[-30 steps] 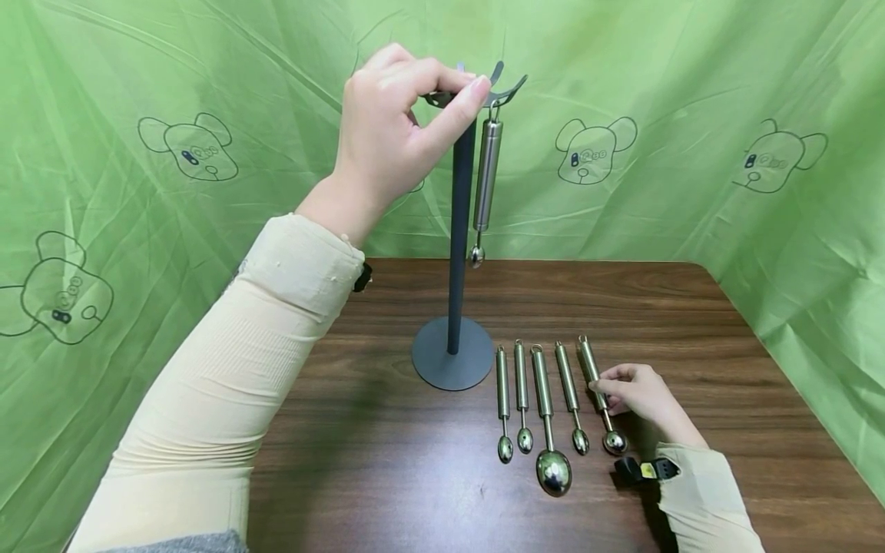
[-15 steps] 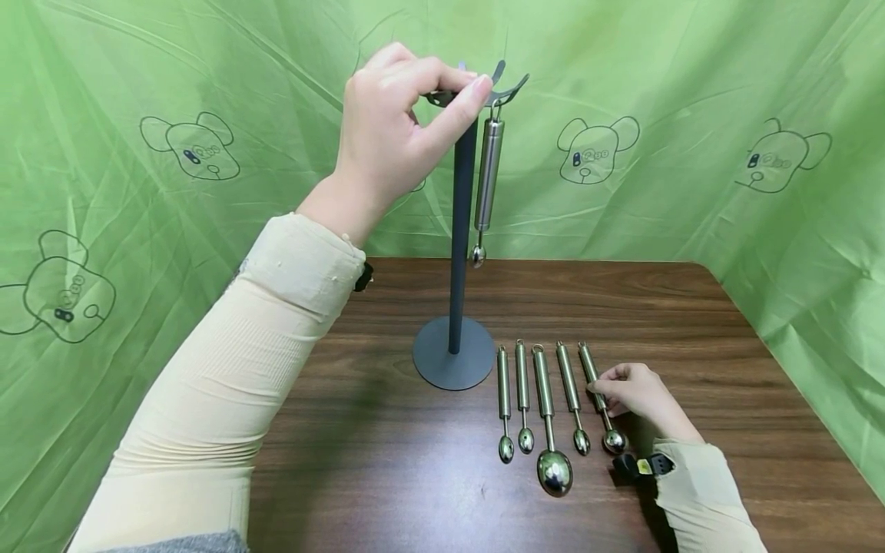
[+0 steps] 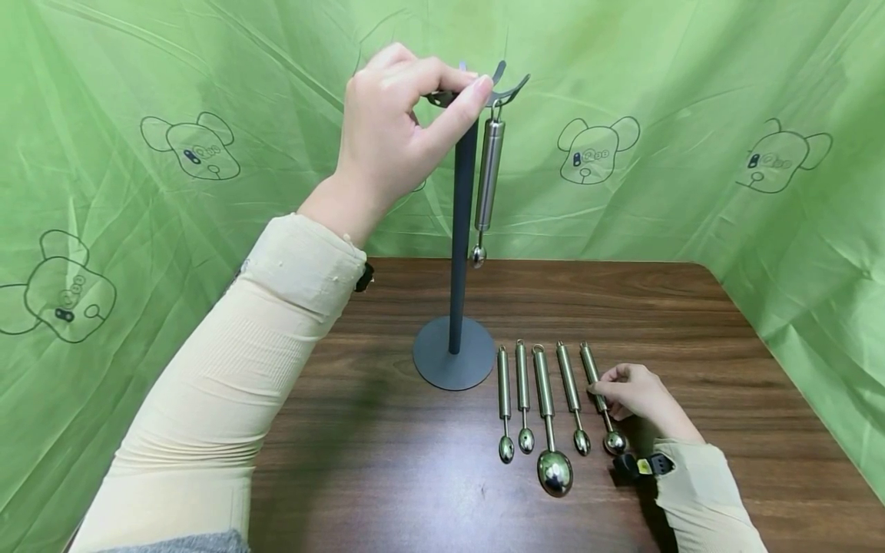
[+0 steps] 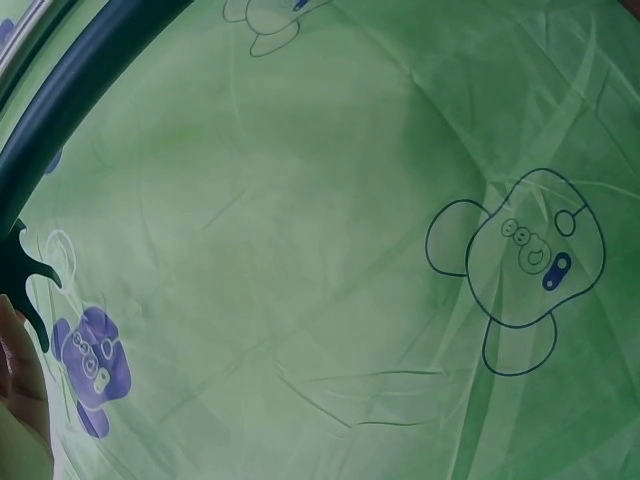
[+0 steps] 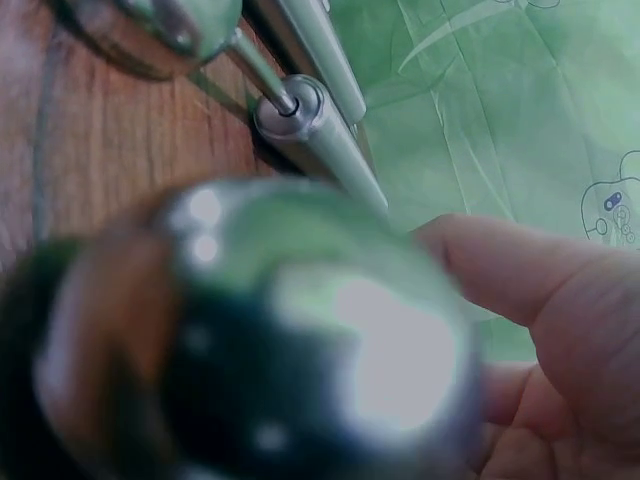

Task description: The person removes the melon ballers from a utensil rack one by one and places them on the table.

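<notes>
My left hand (image 3: 394, 123) pinches the top of a dark grey stand (image 3: 462, 230), which has upturned hooks. From one hook, right of the post, a steel melon baller (image 3: 489, 173) hangs by its loop. My right hand (image 3: 639, 395) pinches the handle of the rightmost melon baller (image 3: 591, 369) on the table; its rounded bowl (image 5: 330, 330) looms blurred in the right wrist view. Left of it lie several more steel scoops in a row, among them a large-bowled one (image 3: 555, 470) and a small one (image 3: 568, 384). In the left wrist view, fingers (image 4: 25, 400) show only at the edge.
The stand's round base (image 3: 452, 357) rests on the brown wooden table (image 3: 387, 476), just left of the scoop row. Green cloth (image 3: 691, 215) with printed bear heads surrounds the table at the back and sides.
The handle end of the rightmost melon baller has shifted slightly toward me under my right fingers. My left hand keeps its hold on the stand, and the hanging melon baller stays put.
</notes>
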The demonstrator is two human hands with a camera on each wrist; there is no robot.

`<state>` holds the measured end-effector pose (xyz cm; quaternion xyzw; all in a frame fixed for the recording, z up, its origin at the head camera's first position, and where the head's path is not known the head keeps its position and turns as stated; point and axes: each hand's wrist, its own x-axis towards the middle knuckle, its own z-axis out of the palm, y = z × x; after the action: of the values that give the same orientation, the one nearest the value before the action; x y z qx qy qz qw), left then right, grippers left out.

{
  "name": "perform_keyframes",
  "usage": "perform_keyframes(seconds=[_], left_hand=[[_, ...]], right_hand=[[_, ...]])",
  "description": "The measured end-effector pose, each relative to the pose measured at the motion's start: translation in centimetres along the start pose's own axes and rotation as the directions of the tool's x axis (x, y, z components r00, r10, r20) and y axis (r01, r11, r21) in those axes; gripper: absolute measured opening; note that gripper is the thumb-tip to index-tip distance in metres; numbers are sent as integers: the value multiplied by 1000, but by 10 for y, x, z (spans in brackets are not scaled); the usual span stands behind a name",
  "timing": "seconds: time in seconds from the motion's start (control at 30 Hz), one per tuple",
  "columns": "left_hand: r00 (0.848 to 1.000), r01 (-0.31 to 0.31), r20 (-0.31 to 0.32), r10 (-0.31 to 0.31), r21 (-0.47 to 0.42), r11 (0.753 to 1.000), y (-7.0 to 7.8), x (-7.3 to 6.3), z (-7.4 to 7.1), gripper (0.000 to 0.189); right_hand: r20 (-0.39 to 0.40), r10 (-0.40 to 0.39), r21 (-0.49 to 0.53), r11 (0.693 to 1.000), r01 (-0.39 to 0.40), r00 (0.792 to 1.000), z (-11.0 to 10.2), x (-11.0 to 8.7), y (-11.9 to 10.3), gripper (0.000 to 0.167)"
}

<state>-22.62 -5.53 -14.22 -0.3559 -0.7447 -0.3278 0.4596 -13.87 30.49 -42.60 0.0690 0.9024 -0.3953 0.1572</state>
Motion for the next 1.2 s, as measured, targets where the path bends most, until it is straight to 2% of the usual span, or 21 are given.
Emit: perform_keyframes(seconds=[0.23, 0.4, 0.73, 0.97, 1.2], left_hand=[[1000, 3, 4, -3, 6, 1000, 0, -1, 0, 27], [1000, -2, 3, 2, 1, 1000, -1, -2, 1, 27], [1000, 3, 12, -3, 14, 1000, 0, -1, -1, 28], [1000, 9, 29, -9, 21, 1000, 0, 1, -3, 28], [998, 25, 48, -27, 29, 999, 0, 1, -5, 29]], right_hand=[[21, -15, 22, 1000, 14, 1000, -1, -2, 3, 32], [23, 3, 30, 1000, -3, 1000, 0, -4, 3, 32], [51, 7, 41, 999, -9, 999, -13, -7, -1, 49], [-32, -59, 67, 996, 61, 998, -25, -12, -22, 53], [-148, -183, 25, 982, 189, 972, -35, -22, -59, 54]])
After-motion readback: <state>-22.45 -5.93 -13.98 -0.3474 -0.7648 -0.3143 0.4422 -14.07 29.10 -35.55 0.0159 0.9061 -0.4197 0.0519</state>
